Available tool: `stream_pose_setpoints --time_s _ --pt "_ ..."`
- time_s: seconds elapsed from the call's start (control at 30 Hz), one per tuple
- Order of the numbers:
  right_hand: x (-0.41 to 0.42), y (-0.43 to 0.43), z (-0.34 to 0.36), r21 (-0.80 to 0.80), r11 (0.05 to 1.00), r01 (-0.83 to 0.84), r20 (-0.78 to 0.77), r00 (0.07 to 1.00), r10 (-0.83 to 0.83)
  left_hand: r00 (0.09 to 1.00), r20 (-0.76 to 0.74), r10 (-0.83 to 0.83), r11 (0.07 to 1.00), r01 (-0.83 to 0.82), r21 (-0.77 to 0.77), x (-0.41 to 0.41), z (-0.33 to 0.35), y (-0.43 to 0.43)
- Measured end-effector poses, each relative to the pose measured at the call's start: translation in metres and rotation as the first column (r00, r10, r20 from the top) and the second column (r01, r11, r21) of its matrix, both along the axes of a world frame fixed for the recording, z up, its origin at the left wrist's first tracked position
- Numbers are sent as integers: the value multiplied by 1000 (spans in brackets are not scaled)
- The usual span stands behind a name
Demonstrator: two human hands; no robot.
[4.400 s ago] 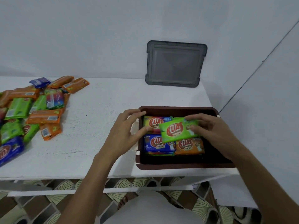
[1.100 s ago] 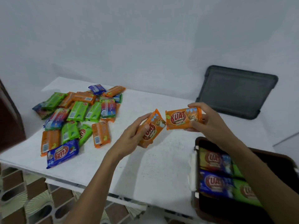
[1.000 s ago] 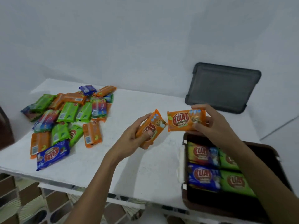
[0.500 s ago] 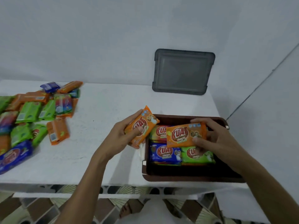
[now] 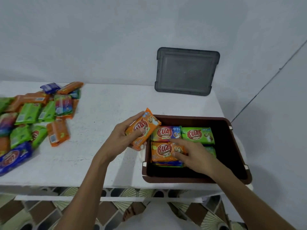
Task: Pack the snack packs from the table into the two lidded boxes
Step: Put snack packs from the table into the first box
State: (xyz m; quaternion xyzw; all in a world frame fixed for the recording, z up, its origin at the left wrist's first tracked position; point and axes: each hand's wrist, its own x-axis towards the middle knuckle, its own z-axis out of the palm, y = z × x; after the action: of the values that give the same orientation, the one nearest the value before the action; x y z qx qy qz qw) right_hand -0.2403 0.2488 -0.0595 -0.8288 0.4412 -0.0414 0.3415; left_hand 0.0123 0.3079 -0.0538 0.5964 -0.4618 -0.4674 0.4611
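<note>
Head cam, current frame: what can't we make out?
- Head view: layers under the flat orange pack in the box, covered by it and the right hand; only edges show.
- Right hand: gripping or just pressing that pack, unclear.
- Pack pile: cut off by the left edge, count unknown.
- Second box: not in frame.
- Tilted orange pack: logo partly covered by the left hand.
</note>
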Motion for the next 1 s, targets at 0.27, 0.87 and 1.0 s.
stream_pose_setpoints --time_s 0.27,0.87,1.0 --pt "1 1 -9 -153 975 -164 -221 967 128 1000 19 -4 1000 4 1 1 1 -4" --pt "21 -20 39 393 918 48 550 788 -276 972 -1 -237 971 237 -19 -19 27 -14" --pt "14 -18 35 452 891 28 586 744 -321 960 -32 -278 961 278 -3 -23 29 -15"
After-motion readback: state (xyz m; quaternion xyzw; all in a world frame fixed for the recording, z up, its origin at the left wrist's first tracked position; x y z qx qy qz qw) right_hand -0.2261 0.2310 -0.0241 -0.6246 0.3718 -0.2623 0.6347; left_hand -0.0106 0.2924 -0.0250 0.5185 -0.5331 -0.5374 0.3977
